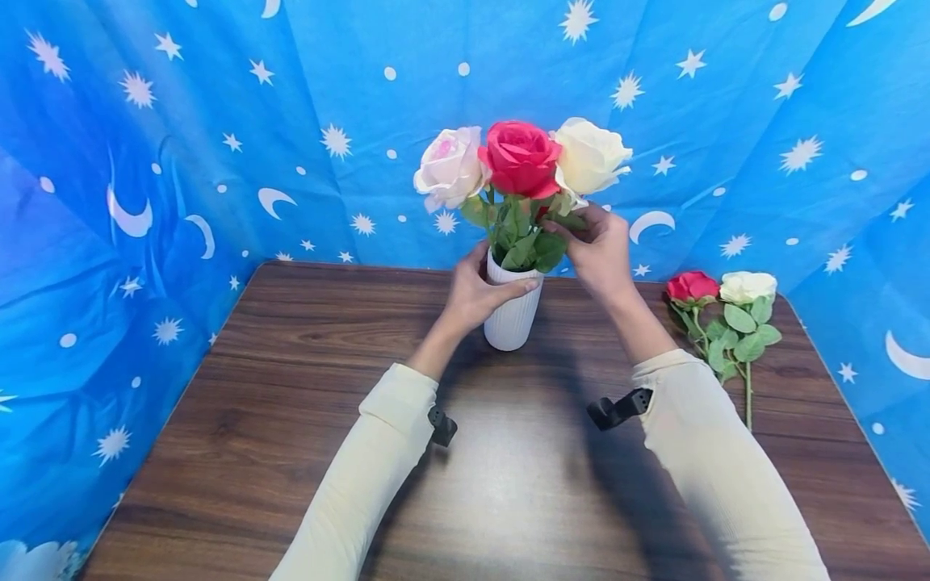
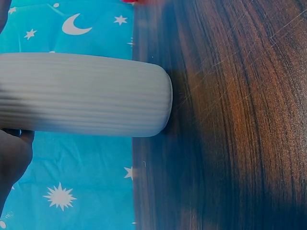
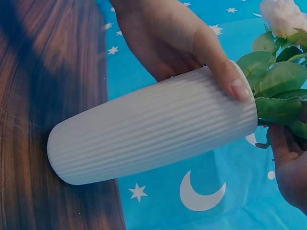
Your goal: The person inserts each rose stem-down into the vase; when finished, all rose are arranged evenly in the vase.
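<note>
A blue cloth (image 1: 465,36) printed with white stars and moons hangs behind a dark wood-grain desk (image 1: 291,403). Near the middle of the desk's far edge stands a ribbed white vase (image 1: 512,319) holding a pink rose (image 1: 450,168), a red rose (image 1: 521,157) and a cream rose (image 1: 592,153). The left hand (image 1: 475,292) wraps thumb and fingers round the vase below its rim, probably to steady it. The right hand (image 1: 603,246) pinches among the leafy stems (image 1: 519,230) beneath the cream rose, likely for control; exactly which stem cannot be told. A second red rose (image 1: 693,286) and a white rose (image 1: 748,288) lie near the far right corner, well apart from the vase, perhaps to leave the hands room.
</note>
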`<state>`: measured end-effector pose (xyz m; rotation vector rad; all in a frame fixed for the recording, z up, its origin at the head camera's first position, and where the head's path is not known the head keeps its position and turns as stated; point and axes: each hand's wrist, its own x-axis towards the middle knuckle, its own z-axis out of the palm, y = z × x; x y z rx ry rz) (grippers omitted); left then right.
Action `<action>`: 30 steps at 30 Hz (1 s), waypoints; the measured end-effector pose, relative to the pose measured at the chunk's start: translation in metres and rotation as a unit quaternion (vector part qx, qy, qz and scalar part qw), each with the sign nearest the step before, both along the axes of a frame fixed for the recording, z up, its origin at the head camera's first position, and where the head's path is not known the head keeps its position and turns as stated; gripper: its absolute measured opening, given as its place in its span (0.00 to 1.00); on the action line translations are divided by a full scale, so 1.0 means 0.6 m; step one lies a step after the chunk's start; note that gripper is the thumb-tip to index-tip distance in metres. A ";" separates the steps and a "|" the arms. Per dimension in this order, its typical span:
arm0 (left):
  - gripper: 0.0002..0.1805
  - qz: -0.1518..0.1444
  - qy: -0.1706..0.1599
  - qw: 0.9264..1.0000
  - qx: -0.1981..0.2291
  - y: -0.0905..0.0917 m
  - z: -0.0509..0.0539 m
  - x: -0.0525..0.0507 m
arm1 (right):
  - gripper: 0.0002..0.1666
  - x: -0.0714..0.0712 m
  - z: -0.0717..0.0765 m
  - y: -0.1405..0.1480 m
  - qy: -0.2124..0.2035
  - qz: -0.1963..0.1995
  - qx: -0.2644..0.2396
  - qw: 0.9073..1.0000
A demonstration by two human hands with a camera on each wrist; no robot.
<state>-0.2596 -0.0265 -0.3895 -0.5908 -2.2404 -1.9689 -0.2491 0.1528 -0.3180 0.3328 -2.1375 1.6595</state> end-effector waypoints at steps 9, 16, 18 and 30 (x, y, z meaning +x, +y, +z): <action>0.40 -0.001 0.001 1.000 -0.008 0.001 0.001 0.000 | 0.16 0.016 0.008 0.010 0.008 0.013 -0.014 1.000; 0.40 -0.004 -0.012 1.000 0.005 0.002 0.004 -0.002 | 0.11 0.031 0.014 0.028 0.040 0.035 -0.085 0.995; 0.40 -0.004 -0.016 1.000 0.007 0.002 0.004 -0.003 | 0.14 0.034 0.015 0.034 0.047 0.041 -0.108 0.992; 0.40 0.000 -0.018 1.000 0.013 0.001 0.003 -0.004 | 0.08 0.067 0.013 0.096 0.061 0.078 -0.190 0.977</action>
